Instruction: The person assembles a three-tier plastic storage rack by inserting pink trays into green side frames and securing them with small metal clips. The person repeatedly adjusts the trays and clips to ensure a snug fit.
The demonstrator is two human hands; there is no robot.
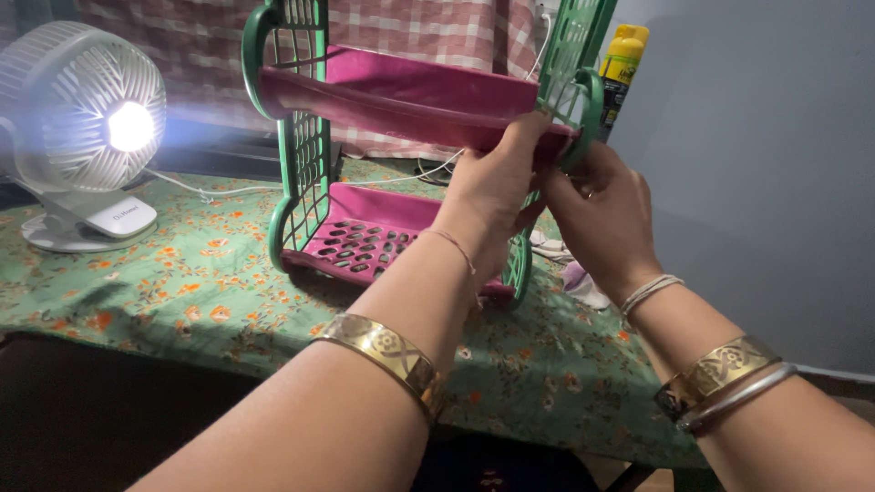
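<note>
A plastic rack stands on the green flowered tablecloth point(182, 282). It has green lattice side frames point(305, 137) and magenta shelves. The upper shelf point(401, 96) is tilted, its right end at the right green frame point(570, 77). My left hand point(492, 187) grips the front edge of that upper shelf near its right end. My right hand point(602, 214) is just to the right, fingers on the round lower corner of the right frame. The lower shelf point(365, 237) has oval slots and lies flat. Both wrists wear gold bangles.
A white desk fan point(77, 128) with a bright light in its middle stands at the left, a white cable running from it. A yellow and green spray can point(622, 64) is behind the rack's right frame. A grey wall is at the right; a checked curtain hangs behind.
</note>
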